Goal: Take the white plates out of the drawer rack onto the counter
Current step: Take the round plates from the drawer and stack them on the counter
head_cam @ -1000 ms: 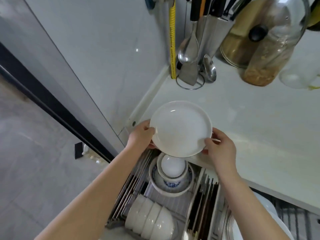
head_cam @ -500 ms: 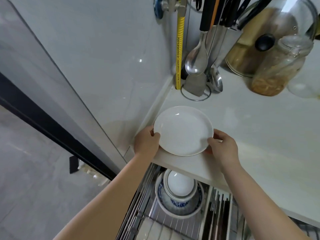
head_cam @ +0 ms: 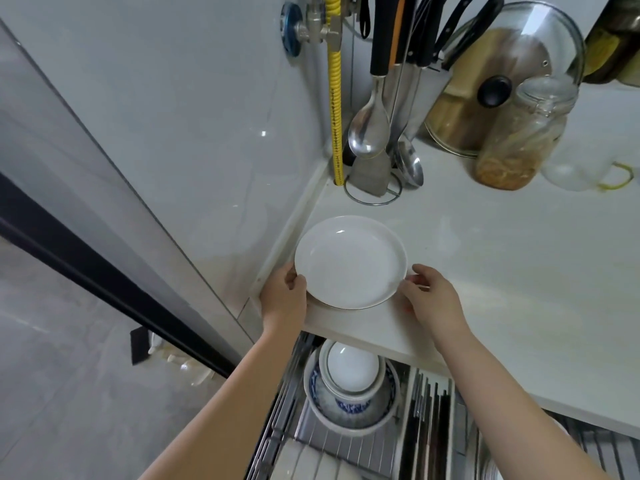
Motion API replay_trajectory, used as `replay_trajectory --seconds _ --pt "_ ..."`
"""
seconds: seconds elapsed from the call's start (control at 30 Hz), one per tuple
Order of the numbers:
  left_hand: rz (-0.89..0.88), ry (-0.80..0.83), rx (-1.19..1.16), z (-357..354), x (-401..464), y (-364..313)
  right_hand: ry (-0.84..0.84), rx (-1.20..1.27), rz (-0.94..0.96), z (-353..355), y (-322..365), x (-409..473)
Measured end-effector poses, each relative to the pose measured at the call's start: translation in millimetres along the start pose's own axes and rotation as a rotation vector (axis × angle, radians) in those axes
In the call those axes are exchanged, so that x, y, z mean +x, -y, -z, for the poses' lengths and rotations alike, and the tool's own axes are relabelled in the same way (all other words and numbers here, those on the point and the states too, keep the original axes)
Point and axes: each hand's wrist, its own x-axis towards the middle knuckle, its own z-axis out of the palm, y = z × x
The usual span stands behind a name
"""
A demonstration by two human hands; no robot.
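A round white plate (head_cam: 349,261) lies flat on the white counter (head_cam: 502,254), close to its front left corner by the wall. My left hand (head_cam: 282,299) grips the plate's left rim, thumb on top. At the plate's right rim, my right hand (head_cam: 431,299) has its fingertips curled against the edge. Below the counter edge the pulled-out drawer rack (head_cam: 287,393) shows between my forearms. It holds a blue-and-white bowl (head_cam: 351,407) with a white bowl nested inside. The rest of the rack is mostly hidden by my arms.
A wire utensil stand (head_cam: 372,161) with ladles and a spatula stands in the back corner beside a yellow hose (head_cam: 335,98). A glass jar (head_cam: 516,143) and a glass pot lid (head_cam: 512,53) are behind on the right. Cutlery slots (head_cam: 429,427) run along the rack.
The plate went from above the drawer, up and forward onto the counter. It now rests a little farther in, with both hands still at its rim.
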Motion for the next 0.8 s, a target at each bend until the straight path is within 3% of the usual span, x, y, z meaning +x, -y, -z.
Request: replay_trajectory --seconds 0.1,0.27,0.53,0.8 --pt "-0.019 -0.058 0.014 0 -21 8 -0.005 0.017 0.015 14 -11 -18" --pt "-0.216 -0.064 0.198 -13 -81 28 -0.012 0.01 0.012 41 -44 -60" --pt "-0.267 0.256 0.493 -83 -179 67 -0.02 -0.016 -0.006 110 -118 -116" --pt "-0.245 0.454 0.681 -151 -241 104 -0.085 -0.107 -0.213 182 -202 -156"
